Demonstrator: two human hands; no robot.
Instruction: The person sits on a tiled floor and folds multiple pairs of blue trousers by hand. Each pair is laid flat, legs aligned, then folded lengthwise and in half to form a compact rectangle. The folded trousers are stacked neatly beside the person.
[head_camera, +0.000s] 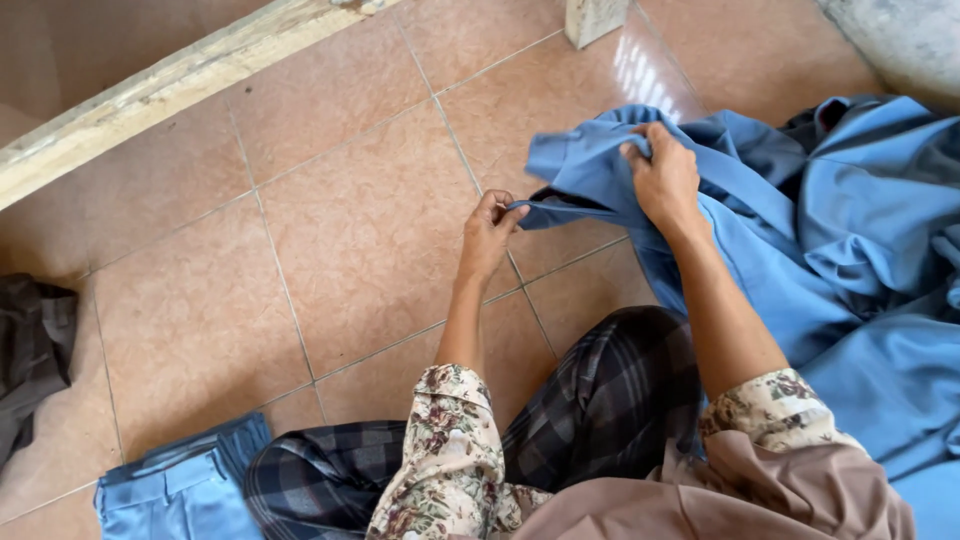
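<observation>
While seated on tiled floor (350, 230), left hand (487, 232) pinching blue cloth (850, 240) edge, right hand (662, 180) gripping a fold, pulling it taut.

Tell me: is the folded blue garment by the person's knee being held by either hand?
No: both the left hand and right hand grip the blue cloth; the folded blue garment lies untouched.
</observation>
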